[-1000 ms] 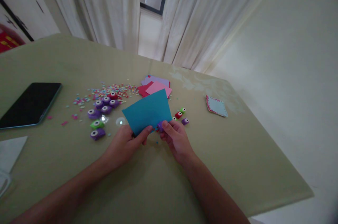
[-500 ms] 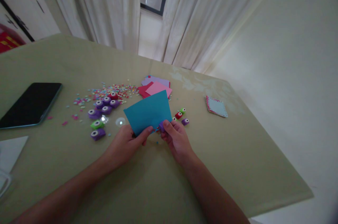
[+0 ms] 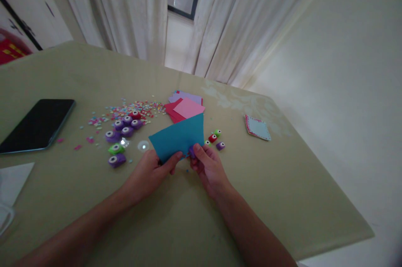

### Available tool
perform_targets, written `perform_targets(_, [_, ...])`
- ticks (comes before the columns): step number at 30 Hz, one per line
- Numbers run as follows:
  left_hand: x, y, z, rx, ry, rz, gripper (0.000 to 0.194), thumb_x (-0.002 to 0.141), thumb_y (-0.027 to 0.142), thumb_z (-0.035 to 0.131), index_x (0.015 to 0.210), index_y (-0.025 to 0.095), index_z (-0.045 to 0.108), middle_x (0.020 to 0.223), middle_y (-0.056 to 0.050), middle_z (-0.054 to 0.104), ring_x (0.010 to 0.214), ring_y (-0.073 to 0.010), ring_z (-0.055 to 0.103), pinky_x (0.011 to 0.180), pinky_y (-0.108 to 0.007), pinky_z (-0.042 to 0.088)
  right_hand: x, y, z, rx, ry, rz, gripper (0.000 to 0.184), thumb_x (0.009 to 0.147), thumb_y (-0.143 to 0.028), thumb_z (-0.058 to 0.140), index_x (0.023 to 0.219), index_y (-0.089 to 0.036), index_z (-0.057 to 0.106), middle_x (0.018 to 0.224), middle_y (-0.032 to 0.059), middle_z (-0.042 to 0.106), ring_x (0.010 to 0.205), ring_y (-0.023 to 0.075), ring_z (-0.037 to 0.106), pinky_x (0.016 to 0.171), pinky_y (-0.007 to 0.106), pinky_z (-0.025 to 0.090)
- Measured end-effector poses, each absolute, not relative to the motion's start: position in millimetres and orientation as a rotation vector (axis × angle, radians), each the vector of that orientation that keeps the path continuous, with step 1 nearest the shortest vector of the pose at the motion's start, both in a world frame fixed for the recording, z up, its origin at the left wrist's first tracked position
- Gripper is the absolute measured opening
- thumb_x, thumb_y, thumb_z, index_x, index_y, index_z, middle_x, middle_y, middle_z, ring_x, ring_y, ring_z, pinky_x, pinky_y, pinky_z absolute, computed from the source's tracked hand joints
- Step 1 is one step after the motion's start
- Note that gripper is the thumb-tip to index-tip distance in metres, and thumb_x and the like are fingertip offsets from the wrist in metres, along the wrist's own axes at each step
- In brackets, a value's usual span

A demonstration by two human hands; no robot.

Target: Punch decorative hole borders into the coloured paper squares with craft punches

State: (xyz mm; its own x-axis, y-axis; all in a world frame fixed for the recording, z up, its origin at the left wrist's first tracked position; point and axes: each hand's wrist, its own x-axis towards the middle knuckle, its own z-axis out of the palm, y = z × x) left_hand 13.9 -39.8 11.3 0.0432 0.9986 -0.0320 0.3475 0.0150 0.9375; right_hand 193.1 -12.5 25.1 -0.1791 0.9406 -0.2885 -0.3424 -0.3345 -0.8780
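Observation:
A sheet of blue paper (image 3: 179,137) is pinched at its lower left by my left hand (image 3: 155,168), thumb in front. My right hand (image 3: 209,166) closes on a small purple craft punch (image 3: 191,152), which sits on the paper's near edge toward its right corner. Tiny cut-out holes show along that edge between my two hands. Just beyond my right hand lie small punches: a red one (image 3: 212,138), a purple one (image 3: 220,145) and green ones (image 3: 217,132). The fingers beneath the paper are partly hidden.
Larger purple punches (image 3: 127,131) and a green one (image 3: 116,149) stand left of my hands, near scattered confetti (image 3: 141,107). Pink paper (image 3: 189,107) lies behind. A stack of edged cards (image 3: 257,127) is at right, a black tablet (image 3: 37,124) at left.
The blue paper has tipped slightly, its far edge lower than before. Both hands keep their grips in nearly the same place.

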Motion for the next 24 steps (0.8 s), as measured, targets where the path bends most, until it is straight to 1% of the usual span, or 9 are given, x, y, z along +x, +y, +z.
perform_targets(7, [15.6,-40.5,14.2,1.473,1.405,1.029,0.043,0.094,0.053,0.061,0.063,0.024,0.060,0.056,0.002,0.058,0.052,-0.0164,0.053,0.051,-0.029,0.038,193.1,-13.5,25.6,-1.083,-0.858,1.667,0.053,0.063,-0.061,0.096,0.069,-0.019,0.064,0.062,-0.0029,0.058,0.053,0.0091,0.042,0.048,0.024,0.030])
perform_targets(9, [16.2,-40.8,15.3,1.450,1.396,1.039,0.042,0.093,0.053,0.062,0.064,0.024,0.059,0.056,0.003,0.058,0.051,-0.0161,0.053,0.050,-0.028,0.038,193.4,-14.1,25.7,-1.078,-0.862,1.663,0.052,0.064,-0.060,0.096,0.070,-0.019,0.065,0.064,-0.0026,0.060,0.053,0.0088,0.042,0.049,0.024,0.030])
perform_targets(12, [16.0,-41.0,15.7,1.420,1.427,1.031,0.044,0.092,0.056,0.062,0.064,0.023,0.059,0.055,0.003,0.056,0.051,-0.0158,0.052,0.049,-0.028,0.037,194.4,-13.5,25.6,-1.076,-0.876,1.689,0.051,0.066,-0.060,0.095,0.072,-0.019,0.067,0.068,-0.0009,0.065,0.054,0.0086,0.045,0.051,0.024,0.033])
perform_targets(15, [14.7,-41.6,16.8,1.410,1.486,1.018,0.049,0.092,0.059,0.061,0.060,0.022,0.060,0.052,0.002,0.053,0.049,-0.0154,0.050,0.048,-0.027,0.035,195.7,-11.0,25.7,-1.064,-0.900,1.694,0.051,0.067,-0.061,0.094,0.073,-0.018,0.069,0.070,0.0008,0.068,0.055,0.0092,0.048,0.051,0.023,0.033])
perform_targets(17, [13.8,-42.0,19.4,1.379,1.526,1.040,0.052,0.092,0.061,0.061,0.057,0.022,0.060,0.050,0.002,0.053,0.048,-0.0153,0.050,0.048,-0.027,0.035,197.0,-8.8,25.3,-1.055,-0.902,1.648,0.050,0.069,-0.062,0.092,0.079,-0.018,0.071,0.072,0.0011,0.070,0.055,0.0095,0.049,0.050,0.023,0.033])
perform_targets(21, [12.2,-41.5,27.2,1.316,1.548,1.111,0.054,0.090,0.063,0.061,0.056,0.022,0.060,0.049,0.002,0.052,0.047,-0.0150,0.050,0.048,-0.026,0.037,202.7,-3.1,22.2,-1.096,-0.907,1.455,0.050,0.078,-0.065,0.085,0.096,-0.021,0.073,0.073,-0.0002,0.070,0.053,0.0111,0.050,0.049,0.024,0.033])
perform_targets(24, [11.2,-40.5,29.3,1.298,1.518,1.118,0.056,0.092,0.064,0.060,0.056,0.022,0.062,0.050,0.002,0.053,0.048,-0.0146,0.050,0.049,-0.026,0.038,210.0,3.3,20.1,-1.103,-0.955,1.313,0.047,0.084,-0.066,0.078,0.094,-0.021,0.073,0.074,-0.0003,0.068,0.057,0.0120,0.051,0.052,0.025,0.037])
